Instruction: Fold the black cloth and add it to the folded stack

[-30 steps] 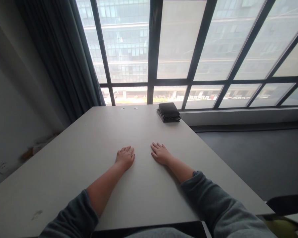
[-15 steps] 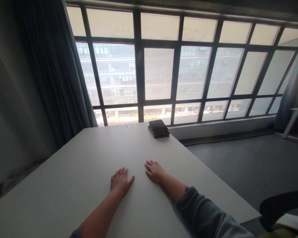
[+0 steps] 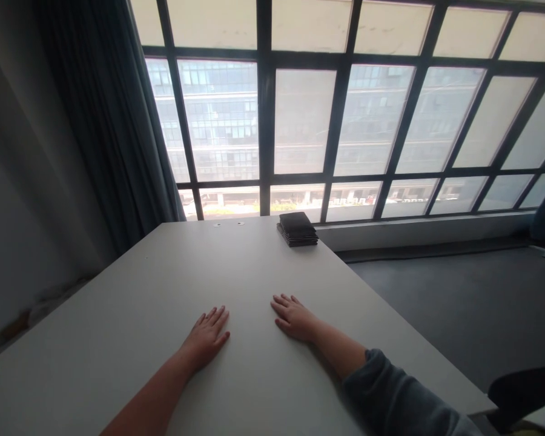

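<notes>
My left hand (image 3: 206,337) lies palm down on the pale grey table (image 3: 131,303), fingers stretched out and holding nothing. My right hand (image 3: 294,317) rests flat on the table a short way to its right, fingers also spread and empty. A low stack of dark, flat folded items (image 3: 297,229) sits at the table's far right corner, well beyond both hands.
A tall grid of windows (image 3: 304,121) runs behind the table, with a dark curtain (image 3: 113,121) at the left. Grey floor (image 3: 445,303) lies to the right of the table edge. A dark chair part (image 3: 527,387) shows at the lower right.
My left hand has slid back and a little left on the table. The view has tilted up and then shifted slightly. My right hand stays flat.
</notes>
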`<act>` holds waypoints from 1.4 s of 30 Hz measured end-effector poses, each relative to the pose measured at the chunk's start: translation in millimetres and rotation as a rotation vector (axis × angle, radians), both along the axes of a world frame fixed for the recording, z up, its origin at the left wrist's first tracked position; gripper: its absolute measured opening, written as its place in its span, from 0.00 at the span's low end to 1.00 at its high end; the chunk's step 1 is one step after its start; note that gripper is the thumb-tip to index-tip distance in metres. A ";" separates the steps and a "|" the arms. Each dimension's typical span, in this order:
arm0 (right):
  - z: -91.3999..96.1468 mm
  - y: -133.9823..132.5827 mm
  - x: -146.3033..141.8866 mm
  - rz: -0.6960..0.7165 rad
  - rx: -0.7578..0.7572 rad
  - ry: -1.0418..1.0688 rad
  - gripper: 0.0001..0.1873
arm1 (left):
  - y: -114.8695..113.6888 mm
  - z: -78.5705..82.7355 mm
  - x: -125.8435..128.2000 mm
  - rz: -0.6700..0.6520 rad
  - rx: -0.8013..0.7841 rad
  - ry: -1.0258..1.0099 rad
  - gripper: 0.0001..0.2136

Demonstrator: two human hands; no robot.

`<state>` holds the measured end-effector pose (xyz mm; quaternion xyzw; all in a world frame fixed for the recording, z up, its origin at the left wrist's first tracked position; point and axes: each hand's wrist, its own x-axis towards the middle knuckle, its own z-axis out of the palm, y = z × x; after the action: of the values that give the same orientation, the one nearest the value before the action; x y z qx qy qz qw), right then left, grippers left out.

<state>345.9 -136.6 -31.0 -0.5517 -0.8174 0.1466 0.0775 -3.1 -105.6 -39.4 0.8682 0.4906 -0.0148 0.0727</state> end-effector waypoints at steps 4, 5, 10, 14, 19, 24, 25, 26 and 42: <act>6.0 -0.1 -6.0 0.068 -0.005 0.016 0.40 | -1.9 5.2 4.0 0.009 -0.027 0.013 0.35; 7.2 -0.2 -6.9 0.080 -0.009 0.016 0.41 | -2.5 6.7 5.0 0.006 -0.032 0.012 0.36; 8.3 0.3 -5.4 0.091 -0.018 0.022 0.41 | -7.0 15.2 6.1 0.006 -0.056 0.003 0.37; 6.6 3.3 -2.6 0.090 -0.035 0.038 0.41 | -8.9 21.9 6.1 0.011 -0.081 0.007 0.37; 4.6 5.7 -0.4 0.080 -0.047 0.070 0.40 | -7.9 24.5 4.7 0.012 -0.098 -0.009 0.37; 1.3 7.3 1.9 0.080 -0.033 0.117 0.38 | -5.8 23.7 2.5 0.004 -0.106 -0.018 0.37; 0.9 7.6 2.2 0.080 -0.034 0.121 0.38 | -5.5 23.6 2.3 0.004 -0.107 -0.020 0.37; 0.6 7.8 2.4 0.079 -0.037 0.123 0.38 | -5.3 23.6 2.2 0.004 -0.109 -0.023 0.37; -0.6 7.5 4.0 0.078 -0.029 0.160 0.38 | -6.3 27.0 2.9 0.012 -0.123 -0.005 0.37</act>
<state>349.9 -129.0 -31.6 -0.5070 -0.8272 0.2051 0.1290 -0.3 -111.9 -12.4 0.8593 0.4936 -0.0422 0.1272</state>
